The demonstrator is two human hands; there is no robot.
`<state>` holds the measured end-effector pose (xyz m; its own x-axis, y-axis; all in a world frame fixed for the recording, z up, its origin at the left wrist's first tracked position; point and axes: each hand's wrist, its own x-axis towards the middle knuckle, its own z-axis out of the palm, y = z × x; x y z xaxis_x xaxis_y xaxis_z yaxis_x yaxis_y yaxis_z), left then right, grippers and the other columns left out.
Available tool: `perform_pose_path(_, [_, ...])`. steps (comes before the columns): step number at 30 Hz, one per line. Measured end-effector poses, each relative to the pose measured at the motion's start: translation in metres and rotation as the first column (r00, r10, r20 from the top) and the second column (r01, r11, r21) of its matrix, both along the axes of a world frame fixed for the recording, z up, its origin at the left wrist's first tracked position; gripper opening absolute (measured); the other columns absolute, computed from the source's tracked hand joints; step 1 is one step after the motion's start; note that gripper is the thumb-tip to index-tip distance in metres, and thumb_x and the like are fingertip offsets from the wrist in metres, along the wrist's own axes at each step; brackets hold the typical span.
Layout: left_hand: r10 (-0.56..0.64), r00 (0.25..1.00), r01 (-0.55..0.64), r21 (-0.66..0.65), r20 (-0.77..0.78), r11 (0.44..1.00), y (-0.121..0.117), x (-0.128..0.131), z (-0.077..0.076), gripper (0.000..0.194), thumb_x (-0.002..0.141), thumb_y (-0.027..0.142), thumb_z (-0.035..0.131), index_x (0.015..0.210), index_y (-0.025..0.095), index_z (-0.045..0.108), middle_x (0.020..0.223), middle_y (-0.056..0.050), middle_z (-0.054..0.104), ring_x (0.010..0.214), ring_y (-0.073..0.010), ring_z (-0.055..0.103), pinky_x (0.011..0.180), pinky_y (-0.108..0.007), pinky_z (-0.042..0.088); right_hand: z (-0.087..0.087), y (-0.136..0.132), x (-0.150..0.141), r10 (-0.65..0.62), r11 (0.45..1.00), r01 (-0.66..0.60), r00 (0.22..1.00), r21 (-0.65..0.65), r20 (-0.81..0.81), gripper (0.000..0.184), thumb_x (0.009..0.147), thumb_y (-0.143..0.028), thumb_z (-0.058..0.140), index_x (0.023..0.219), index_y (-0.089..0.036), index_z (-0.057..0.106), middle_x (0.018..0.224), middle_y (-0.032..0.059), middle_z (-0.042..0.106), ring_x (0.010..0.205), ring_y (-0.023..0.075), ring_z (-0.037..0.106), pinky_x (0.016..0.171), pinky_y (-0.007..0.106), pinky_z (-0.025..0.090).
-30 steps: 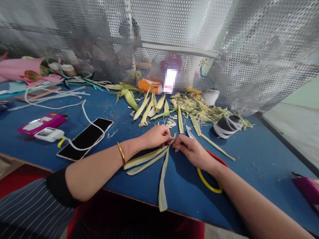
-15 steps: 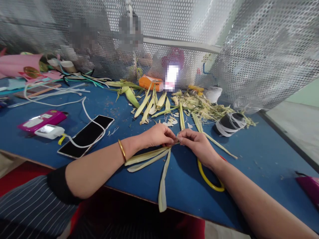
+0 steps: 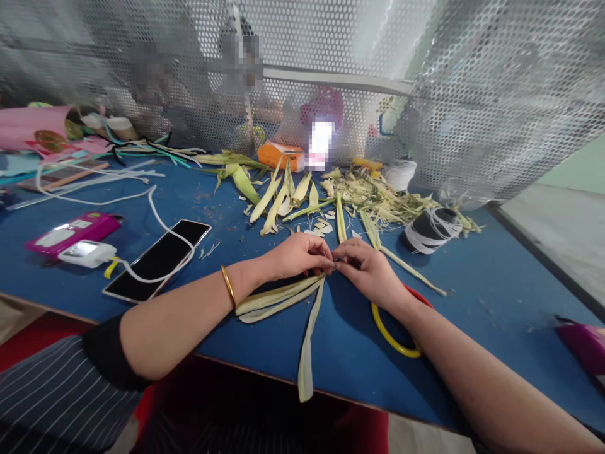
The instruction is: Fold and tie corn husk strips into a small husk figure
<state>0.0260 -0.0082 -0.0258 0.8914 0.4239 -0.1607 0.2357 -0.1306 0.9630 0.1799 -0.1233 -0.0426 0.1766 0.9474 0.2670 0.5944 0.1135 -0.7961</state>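
While left hand (image 3: 300, 256) pinches husk strips (image 3: 307, 348), right hand (image 3: 371, 270) pinches alongside

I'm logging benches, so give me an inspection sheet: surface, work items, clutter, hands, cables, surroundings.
Surface: blue table, scattered scraps
Work items: pale leaf strips, gathered at one end
Clutter: black-screened phone, purple case, thread spool, shredded leaf heap, yellow loop handle beside right wrist
Hands: left hand holds the strips' gathered end; right hand close beside it, hold unclear
Cables: white cable across the phone
Surroundings: perforated sheeting behind table
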Motion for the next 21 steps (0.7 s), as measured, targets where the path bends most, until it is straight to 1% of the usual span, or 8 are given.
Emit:
perform_pose_path(2, [0.004,1.0,-0.004,-0.009,0.002,1.0,-0.0008,0.0003,0.001,0.008,0.078,0.022,0.066,0.078,0.015,0.063,0.071,-0.002,0.069,0.058,-0.0089,0.058,0.049,-0.019,0.041,-0.0005,-0.0005,-0.0013,0.015,0.999,-0.018,0.996,0.031,0.089,0.011,0.082,-0.023,0.059,0.077,-0.021,0.069,0.086,0.0047,0.059,0.078,0.0173,0.058,0.069,0.031,0.045])
perform_pose_path(4, [0.023,1.0,-0.023,-0.023,-0.005,0.999,-0.0017,0.0007,0.0025,0.009,0.078,0.022,0.066,0.079,0.014,0.062,0.071,-0.002,0.069,0.056,-0.0085,0.058,0.048,-0.019,0.04,0.0,-0.0009,-0.0023,0.005,0.998,-0.013,0.991,0.063,0.131,0.012,0.083,-0.02,0.057,0.074,-0.021,0.065,0.084,0.0042,0.059,0.079,0.0173,0.058,0.071,0.031,0.045])
perform_pose_path(10, [0.115,0.993,-0.115,-0.064,-0.01,0.991,-0.0021,0.0009,0.0059,0.01,0.077,0.022,0.067,0.078,0.014,0.061,0.07,-0.001,0.068,0.055,-0.0082,0.058,0.047,-0.019,0.039,0.0032,-0.0035,-0.0044,0.011,0.997,-0.026,0.981,0.077,0.195,0.013,0.086,-0.017,0.053,0.075,-0.022,0.055,0.087,0.0048,0.058,0.076,0.0175,0.057,0.071,0.031,0.045])
perform_pose_path(13, [0.158,0.987,-0.159,-0.075,-0.012,0.985,-0.0008,0.0005,0.0062,0.01,0.073,0.022,0.07,0.076,0.014,0.065,0.063,0.001,0.064,0.054,-0.0084,0.057,0.047,-0.019,0.039,0.0053,-0.006,-0.0062,0.016,0.995,-0.039,0.972,0.096,0.236,0.012,0.086,-0.017,0.054,0.075,-0.023,0.054,0.087,0.0047,0.057,0.074,0.0172,0.056,0.067,0.03,0.044])
perform_pose_path(16, [0.189,0.982,-0.189,-0.104,-0.014,0.976,0.0006,0.0005,0.0057,0.011,0.069,0.021,0.073,0.074,0.014,0.068,0.059,0.002,0.061,0.054,-0.0086,0.055,0.047,-0.02,0.039,0.007,-0.0078,-0.0078,0.031,0.994,-0.055,0.972,0.096,0.234,0.013,0.085,-0.018,0.055,0.074,-0.022,0.053,0.086,0.0044,0.056,0.073,0.0168,0.055,0.064,0.029,0.042])
perform_pose_path(21, [0.214,0.977,-0.214,-0.128,-0.017,0.968,0.0011,0.0008,0.0041,0.011,0.066,0.02,0.074,0.072,0.014,0.068,0.058,0.002,0.06,0.054,-0.0088,0.055,0.046,-0.019,0.037,0.0088,-0.0084,-0.0101,0.095,0.989,-0.115,0.975,0.092,0.201,0.013,0.084,-0.015,0.056,0.074,-0.022,0.055,0.085,0.004,0.057,0.077,0.0172,0.056,0.068,0.029,0.043])
